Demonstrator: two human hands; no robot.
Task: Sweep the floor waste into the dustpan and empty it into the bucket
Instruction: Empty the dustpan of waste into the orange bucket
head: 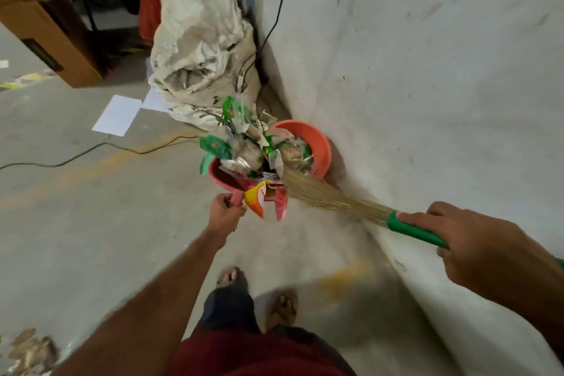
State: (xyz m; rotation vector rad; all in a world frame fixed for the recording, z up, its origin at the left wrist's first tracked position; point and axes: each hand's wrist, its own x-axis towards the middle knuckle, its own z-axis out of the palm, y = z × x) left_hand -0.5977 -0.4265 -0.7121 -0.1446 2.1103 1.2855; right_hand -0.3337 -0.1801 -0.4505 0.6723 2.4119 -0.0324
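My left hand (226, 213) grips the pink handle of a red dustpan (224, 178), held up in the air and heaped with green, clear and yellow wrappers (244, 146). The pan's load hangs over the rim of an orange bucket (317, 143) that stands on the floor against the wall. My right hand (467, 238) holds the green handle of a straw broom (323, 195). The broom's bristle tips press against the waste at the bucket's mouth.
A stuffed white sack (201, 49) leans beside the bucket against the grey wall (427, 70). Black cables (100, 146) run across the concrete floor. White paper sheets (117, 114) lie on the floor, a cardboard box (45, 24) stands at far left. My feet (259, 290) are below.
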